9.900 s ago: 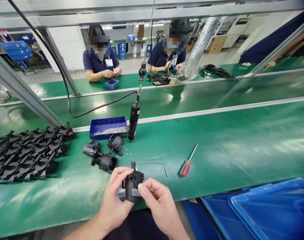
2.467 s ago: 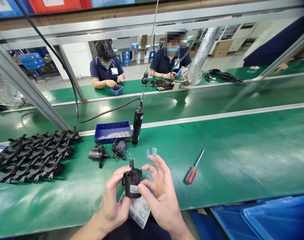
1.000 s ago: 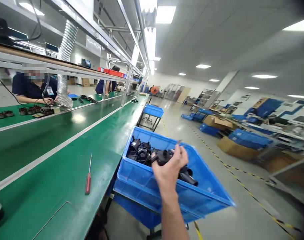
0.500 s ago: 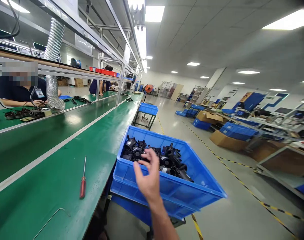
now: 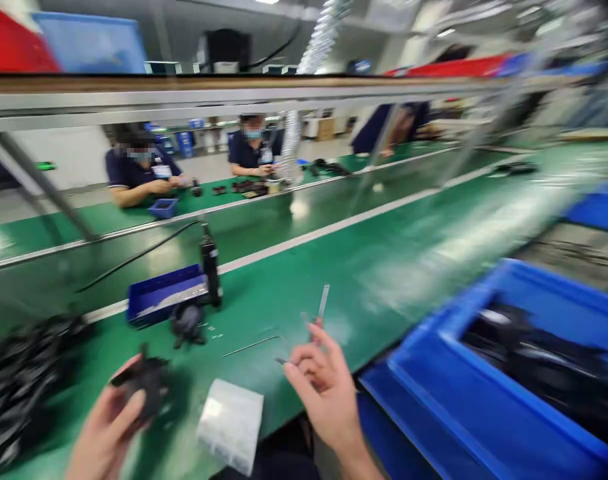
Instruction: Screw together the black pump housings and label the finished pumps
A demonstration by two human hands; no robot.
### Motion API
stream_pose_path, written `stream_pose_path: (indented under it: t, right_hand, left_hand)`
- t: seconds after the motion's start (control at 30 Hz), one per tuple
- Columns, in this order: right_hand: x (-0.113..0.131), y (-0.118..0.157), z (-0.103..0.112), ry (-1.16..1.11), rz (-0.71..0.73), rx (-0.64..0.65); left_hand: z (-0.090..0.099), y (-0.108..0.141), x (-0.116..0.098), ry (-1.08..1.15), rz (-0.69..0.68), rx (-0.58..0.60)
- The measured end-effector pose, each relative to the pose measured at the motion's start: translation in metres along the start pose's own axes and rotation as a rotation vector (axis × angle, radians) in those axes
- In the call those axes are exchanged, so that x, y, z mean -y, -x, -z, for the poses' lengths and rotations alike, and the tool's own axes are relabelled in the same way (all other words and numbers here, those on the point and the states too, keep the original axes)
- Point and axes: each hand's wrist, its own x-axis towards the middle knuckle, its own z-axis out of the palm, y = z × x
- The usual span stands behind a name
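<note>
At lower left, my left hand (image 5: 109, 417) is closed round a black molded part (image 5: 151, 390), blurred by motion. My right hand (image 5: 327, 390) is over the bench edge with its fingers curled. A small dark tip (image 5: 280, 361) sticks out at its thumb; what it belongs to is unclear. Beyond those fingers is a screwdriver (image 5: 324, 301), its handle partly hidden by the hand. A bent thin rod (image 5: 251, 345) lies to the left of that hand. Between my hands stands a whitish translucent box (image 5: 231, 423).
Black parts are heaped (image 5: 29, 380) at left. A blue tray (image 5: 134, 307) of small metal pieces, an upright black corded tool (image 5: 211, 267) and another black part (image 5: 188, 323) stand on the green bench (image 5: 304, 260). Blue crates (image 5: 434, 360) hold black parts at right. Co-workers (image 5: 139, 170) sit opposite.
The view has swung left from the crate. My right hand has moved from over the crate to the bench. My left hand has come into view with the black part.
</note>
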Motion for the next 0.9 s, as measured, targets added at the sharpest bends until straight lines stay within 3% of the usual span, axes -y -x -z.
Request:
stream_pose_path:
  t: [0.1, 0.2, 0.3, 0.47, 0.9]
  right_hand:
    - [0.004, 0.002, -0.01, -0.182, -0.201, 0.151]
    - [0.015, 0.007, -0.027, -0.272, -0.349, 0.293]
    - [0.026, 0.011, -0.044, -0.319, -0.457, 0.345]
    - [0.023, 0.005, -0.061, -0.33, -0.469, 0.405]
    - [0.008, 0.002, -0.061, -0.244, -0.458, 0.428]
  left_hand:
    - [-0.007, 0.013, 0.027, 0.236, 0.18, 0.181]
    - [-0.038, 0.016, 0.047, 0.298, 0.171, 0.377]
    - [-0.064, 0.021, 0.049, 0.288, 0.072, 0.464]
    - [-0.077, 0.023, 0.041, 0.242, 0.03, 0.483]
    - [-0.08, 0.025, 0.05, 0.222, 0.038, 0.45]
